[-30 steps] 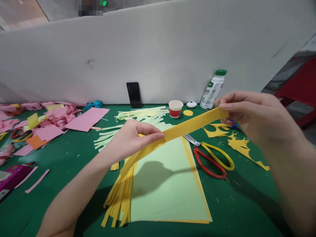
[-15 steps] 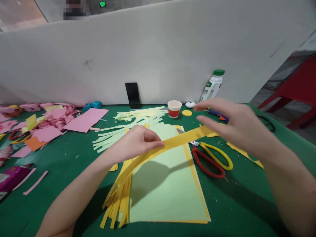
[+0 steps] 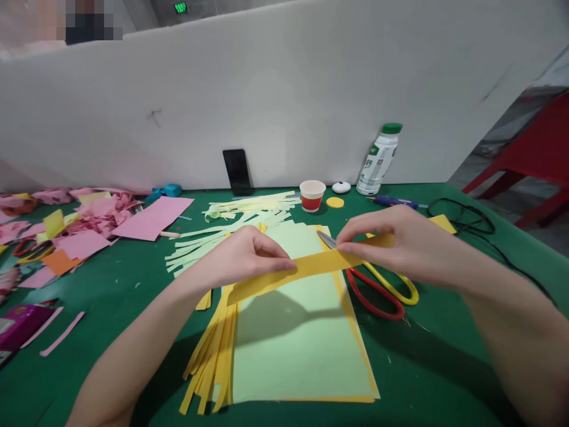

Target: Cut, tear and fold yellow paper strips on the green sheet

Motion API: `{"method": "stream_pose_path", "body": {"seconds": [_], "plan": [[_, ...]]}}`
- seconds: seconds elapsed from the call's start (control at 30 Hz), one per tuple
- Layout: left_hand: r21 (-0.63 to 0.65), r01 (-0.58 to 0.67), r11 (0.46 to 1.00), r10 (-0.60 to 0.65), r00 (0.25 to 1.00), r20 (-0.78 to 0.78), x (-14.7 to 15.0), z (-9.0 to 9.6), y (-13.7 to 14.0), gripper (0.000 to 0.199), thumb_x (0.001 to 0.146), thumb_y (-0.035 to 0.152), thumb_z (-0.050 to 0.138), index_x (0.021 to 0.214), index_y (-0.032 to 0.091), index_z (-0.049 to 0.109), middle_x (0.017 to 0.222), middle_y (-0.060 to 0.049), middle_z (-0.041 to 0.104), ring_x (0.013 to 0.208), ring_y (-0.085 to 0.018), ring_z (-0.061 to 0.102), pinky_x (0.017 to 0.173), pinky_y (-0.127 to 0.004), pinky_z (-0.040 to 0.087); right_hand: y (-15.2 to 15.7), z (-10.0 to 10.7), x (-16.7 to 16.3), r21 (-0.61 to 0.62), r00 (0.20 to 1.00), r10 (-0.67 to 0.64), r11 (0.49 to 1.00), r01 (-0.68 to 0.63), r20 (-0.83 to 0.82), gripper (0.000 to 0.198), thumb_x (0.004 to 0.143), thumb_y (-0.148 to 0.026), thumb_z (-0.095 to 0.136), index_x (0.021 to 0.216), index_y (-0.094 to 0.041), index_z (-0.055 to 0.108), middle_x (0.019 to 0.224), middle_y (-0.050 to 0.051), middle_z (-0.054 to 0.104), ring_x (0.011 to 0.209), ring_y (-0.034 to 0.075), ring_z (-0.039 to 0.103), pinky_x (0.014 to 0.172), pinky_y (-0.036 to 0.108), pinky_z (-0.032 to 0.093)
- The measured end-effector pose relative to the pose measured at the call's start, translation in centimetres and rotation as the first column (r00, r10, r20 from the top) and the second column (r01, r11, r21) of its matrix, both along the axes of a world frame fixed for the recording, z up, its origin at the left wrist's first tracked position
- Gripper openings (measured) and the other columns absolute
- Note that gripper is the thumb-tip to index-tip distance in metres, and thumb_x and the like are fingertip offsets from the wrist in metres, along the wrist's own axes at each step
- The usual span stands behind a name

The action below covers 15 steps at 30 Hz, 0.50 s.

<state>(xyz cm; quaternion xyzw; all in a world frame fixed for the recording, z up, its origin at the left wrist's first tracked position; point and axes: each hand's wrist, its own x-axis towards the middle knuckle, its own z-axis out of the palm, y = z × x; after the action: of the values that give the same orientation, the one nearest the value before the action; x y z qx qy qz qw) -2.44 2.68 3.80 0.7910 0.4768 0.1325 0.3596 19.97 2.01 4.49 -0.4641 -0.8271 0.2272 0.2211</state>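
A yellow paper strip (image 3: 315, 264) is stretched between my two hands, above the light green paper sheets (image 3: 293, 350). My left hand (image 3: 249, 255) pinches it left of its middle, thumb on the near side. Farther right, my right hand (image 3: 377, 237) pinches it between thumb and fingers. Yellow fringed strips (image 3: 213, 362) lie along the left edge of the sheets. Under and beside my right hand rest scissors (image 3: 377, 302) with one red and one yellow handle loop. Light green fringed paper (image 3: 195, 246) spreads behind my left hand.
A paper cup (image 3: 312, 198), a yellow disc (image 3: 335, 202), a leaning bottle (image 3: 380, 160) and a phone (image 3: 237, 172) stand or lie near the white partition (image 3: 275, 89). Pink paper scraps (image 3: 106, 216) cover the left. A black cable (image 3: 471, 219) runs at right.
My right hand has come left and down and its fingers have closed on the yellow strip. The strip's left end has shifted right; my left hand stays about where it was.
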Motion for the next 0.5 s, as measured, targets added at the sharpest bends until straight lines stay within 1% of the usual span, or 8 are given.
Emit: {"method": "stream_pose_path", "body": {"seconds": [0.1,0.2,0.27,0.37,0.43,0.5], "plan": [[-0.069,-0.054,0.996,0.055,0.998,0.017,-0.5,0.2,0.4,0.027,0.07,0.043,0.061,0.07,0.018,0.071,0.069,-0.002,0.068,0.064,-0.015,0.056,0.052,-0.021,0.04,0.6,0.6,1.4,-0.04,0.993,-0.104,0.994,0.106,0.049,0.02,0.073,-0.035,0.053,0.066,-0.02,0.064,0.074,0.001,0.066,0.067,0.016,0.055,0.057,0.026,0.041],[-0.053,-0.109,0.993,0.112,0.992,0.051,-0.8,0.5,0.5,0.023,0.069,0.041,0.062,0.068,0.02,0.071,0.072,-0.001,0.069,0.069,-0.015,0.058,0.056,-0.021,0.041,1.2,0.9,2.8,-0.067,0.986,-0.154,0.985,0.159,0.071,0.022,0.07,-0.039,0.055,0.066,-0.02,0.066,0.073,0.002,0.065,0.069,0.017,0.055,0.058,0.026,0.041],[-0.031,-0.15,0.988,0.152,0.986,0.065,-0.8,0.6,0.5,0.019,0.069,0.038,0.063,0.067,0.021,0.071,0.071,0.0,0.069,0.069,-0.014,0.058,0.056,-0.02,0.041,1.4,1.0,3.5,-0.082,0.982,-0.166,0.981,0.174,0.089,0.024,0.069,-0.041,0.056,0.064,-0.02,0.066,0.068,0.002,0.064,0.065,0.016,0.054,0.056,0.026,0.04],[-0.003,-0.187,0.982,0.186,0.979,0.08,-0.7,0.7,0.4,0.017,0.068,0.036,0.064,0.068,0.021,0.072,0.072,0.001,0.07,0.068,-0.014,0.059,0.056,-0.02,0.042,1.5,1.0,3.7,-0.064,0.982,-0.154,0.985,0.162,0.109,0.024,0.071,-0.041,0.055,0.066,-0.02,0.065,0.069,0.001,0.064,0.065,0.015,0.054,0.056,0.024,0.04],[0.005,-0.165,0.986,0.164,0.983,0.087,-0.5,0.6,0.3,0.018,0.07,0.036,0.062,0.068,0.021,0.071,0.072,0.0,0.07,0.067,-0.013,0.059,0.055,-0.02,0.042,1.4,0.9,3.0,-0.061,0.985,-0.121,0.99,0.129,0.126,0.023,0.073,-0.04,0.053,0.071,-0.021,0.066,0.073,0.001,0.065,0.066,0.015,0.054,0.056,0.024,0.04],[0.008,-0.113,0.994,0.112,0.989,0.092,-0.2,0.4,0.2,0.02,0.072,0.036,0.06,0.068,0.02,0.071,0.071,0.001,0.07,0.065,-0.012,0.058,0.055,-0.019,0.042,1.1,0.7,2.0,-0.083,0.99,-0.057,0.994,0.068,0.13,0.023,0.075,-0.04,0.052,0.074,-0.021,0.066,0.074,0.0,0.065,0.064,0.014,0.054,0.054,0.024,0.039]]}}
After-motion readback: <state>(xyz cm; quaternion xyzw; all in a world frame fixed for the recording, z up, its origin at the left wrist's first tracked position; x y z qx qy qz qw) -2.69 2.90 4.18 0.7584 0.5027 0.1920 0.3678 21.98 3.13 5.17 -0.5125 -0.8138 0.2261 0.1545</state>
